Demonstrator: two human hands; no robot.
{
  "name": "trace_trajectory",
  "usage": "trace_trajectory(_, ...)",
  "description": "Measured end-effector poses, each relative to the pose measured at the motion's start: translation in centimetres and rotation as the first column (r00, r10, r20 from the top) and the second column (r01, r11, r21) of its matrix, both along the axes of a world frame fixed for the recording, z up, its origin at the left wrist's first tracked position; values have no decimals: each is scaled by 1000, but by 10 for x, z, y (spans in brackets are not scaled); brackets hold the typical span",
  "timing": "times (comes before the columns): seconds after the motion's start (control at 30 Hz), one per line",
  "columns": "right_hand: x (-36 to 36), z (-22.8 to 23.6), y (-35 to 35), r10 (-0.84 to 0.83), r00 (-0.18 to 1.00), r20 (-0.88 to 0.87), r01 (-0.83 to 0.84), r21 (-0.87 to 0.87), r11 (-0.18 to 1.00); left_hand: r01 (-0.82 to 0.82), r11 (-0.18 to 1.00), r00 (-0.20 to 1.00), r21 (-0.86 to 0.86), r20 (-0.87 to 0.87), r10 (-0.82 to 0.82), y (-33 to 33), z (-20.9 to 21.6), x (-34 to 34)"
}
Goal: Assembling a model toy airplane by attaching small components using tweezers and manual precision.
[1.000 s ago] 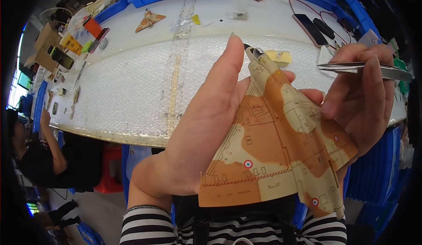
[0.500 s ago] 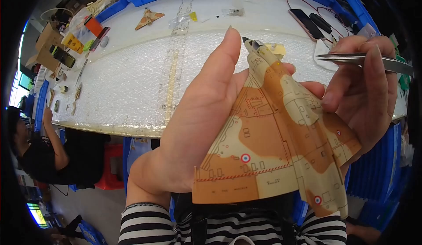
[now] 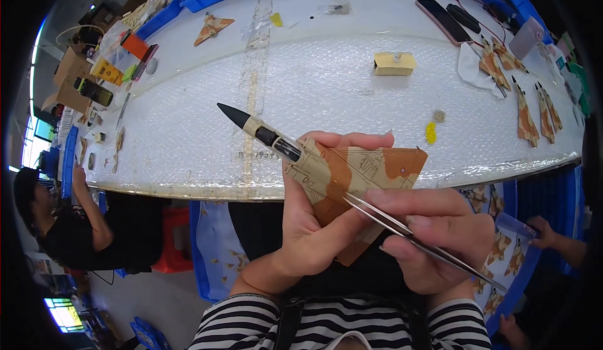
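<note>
My left hand (image 3: 304, 246) holds a tan and brown camouflage model jet plane (image 3: 333, 174) from below, thumb on the near side and fingers showing past the far wing. Its black nose points to the upper left, and a dark cockpit sits behind it. In my right hand (image 3: 446, 227) is a pair of metal tweezers (image 3: 433, 249), pinched between thumb and fingers. The slightly parted tips are over the plane's body, close to my left thumb; whether they touch it or hold anything, I cannot tell. My right fingertips are close to the near wing.
Bubble wrap covers the white table. Ahead stand a cream-coloured block (image 3: 394, 67) and a yellow cluster of small pieces (image 3: 430, 132). Several model jets (image 3: 526, 112) lie at the right, near a phone (image 3: 443, 20). Another person (image 3: 81, 224) sits at the left; other hands (image 3: 553, 240) show at the right.
The plane has come lower and turned, its nose now toward the upper left. My right hand has brought the tweezers down and left, from beside the plane onto its body.
</note>
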State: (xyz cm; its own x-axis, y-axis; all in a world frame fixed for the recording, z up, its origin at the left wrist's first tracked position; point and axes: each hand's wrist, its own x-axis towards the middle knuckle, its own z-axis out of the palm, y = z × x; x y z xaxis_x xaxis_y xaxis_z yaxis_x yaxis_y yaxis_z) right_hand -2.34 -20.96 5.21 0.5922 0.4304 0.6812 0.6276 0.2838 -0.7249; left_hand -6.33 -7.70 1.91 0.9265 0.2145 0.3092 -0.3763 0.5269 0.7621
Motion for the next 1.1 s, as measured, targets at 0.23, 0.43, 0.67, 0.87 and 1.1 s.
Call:
trace_trajectory(0.23,-2,-11,8,-75,997,-31,75,-2,997,-23,1000,999,-11,-31,23,-2,-4,2)
trace_trajectory(0.43,-6,-11,17,-96,995,-36,94,-41,995,14,1000,999,9,52,-14,4,-10,4)
trace_trajectory(0.67,-5,-10,15,-82,996,-21,77,-162,984,66,998,991,-15,118,-63,7,-14,5)
trace_trajectory(0.87,-4,-15,21,-100,995,7,101,-78,992,-60,998,997,13,-49,61,1,-8,2)
trace_trajectory(1.1,-5,-17,21,-134,990,44,135,-17,991,8,1000,1000,-14,22,-7,2,-9,1)
